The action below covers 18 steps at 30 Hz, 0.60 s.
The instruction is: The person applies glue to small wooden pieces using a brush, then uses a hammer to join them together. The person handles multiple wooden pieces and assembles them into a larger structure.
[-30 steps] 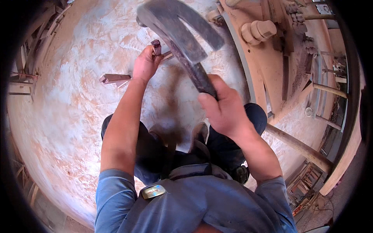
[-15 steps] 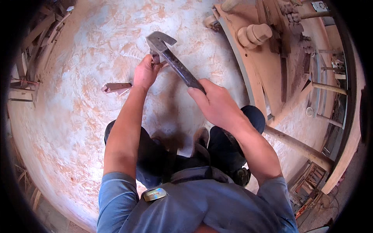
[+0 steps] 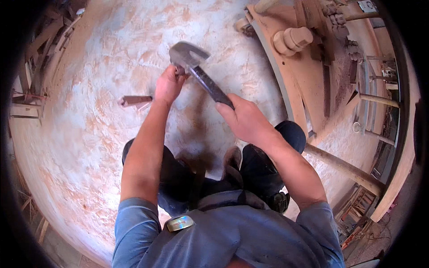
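In my right hand (image 3: pixel 250 120) is a claw hammer (image 3: pixel 211 84), gripped by its dark handle. Its metal head points away from me and sits right over the fingertips of my left hand (image 3: pixel 169 87). Those fingers are closed on a small brown wooden piece (image 3: pixel 180 70), mostly hidden by the hammer head and my fingers. Whether the hammer touches the piece, I cannot tell. Just left of my left wrist, short reddish-brown wood strips (image 3: pixel 136 101) lie on the pale, smeared floor (image 3: pixel 107 147).
To the right stands a wooden bench (image 3: pixel 290 80) bearing a turned wooden block (image 3: pixel 292 41) and dark wood pieces (image 3: pixel 328 49). A round pole (image 3: pixel 344 169) runs near my right knee. Scrap timber (image 3: pixel 44 38) is piled at the far left.
The hammer head has come slightly nearer to me and to the right, turning a little and covering more of the wooden piece. My left hand has barely shifted.
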Motion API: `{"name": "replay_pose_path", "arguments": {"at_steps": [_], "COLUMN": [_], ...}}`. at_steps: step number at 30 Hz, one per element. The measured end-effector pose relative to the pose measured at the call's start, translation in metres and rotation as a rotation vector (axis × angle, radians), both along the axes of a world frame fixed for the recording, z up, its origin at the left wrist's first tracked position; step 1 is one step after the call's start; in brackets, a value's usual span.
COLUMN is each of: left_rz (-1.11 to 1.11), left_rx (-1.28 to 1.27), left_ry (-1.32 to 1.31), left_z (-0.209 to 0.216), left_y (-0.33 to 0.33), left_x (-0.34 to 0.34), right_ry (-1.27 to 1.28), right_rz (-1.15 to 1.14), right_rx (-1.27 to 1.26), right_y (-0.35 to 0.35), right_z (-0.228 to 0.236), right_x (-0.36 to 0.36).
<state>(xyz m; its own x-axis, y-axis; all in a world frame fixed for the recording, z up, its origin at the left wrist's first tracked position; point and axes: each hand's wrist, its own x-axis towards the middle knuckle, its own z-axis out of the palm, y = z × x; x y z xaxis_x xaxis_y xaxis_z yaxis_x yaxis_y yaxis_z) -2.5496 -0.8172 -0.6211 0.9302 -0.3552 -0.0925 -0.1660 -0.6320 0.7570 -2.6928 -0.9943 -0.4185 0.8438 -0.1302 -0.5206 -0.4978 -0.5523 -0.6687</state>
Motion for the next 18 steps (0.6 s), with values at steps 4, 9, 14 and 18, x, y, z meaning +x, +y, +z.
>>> {"name": "replay_pose_path", "arguments": {"at_steps": [4,9,14,18], "left_rz": [0.036,0.066,-0.047,-0.574], "left_rx": [-0.046,0.116,0.342,0.709], "left_ry": [-0.025,0.008,0.109,0.369], "left_z": [-0.006,0.001,0.024,0.066], "left_y": [0.003,-0.003,0.018,0.092], "left_x": [-0.007,-0.009,-0.032,-0.054], "right_ry": [0.015,0.111,0.162,0.29], "right_rz": [-0.076,-0.513,-0.637,-0.603], "right_rx": [0.058,0.305,-0.053,-0.243], "right_y": [-0.006,-0.014,-0.037,-0.026], "right_z": [-0.013,-0.106,-0.261,-0.299], "right_x": [-0.004,0.0,-0.007,-0.033]}}
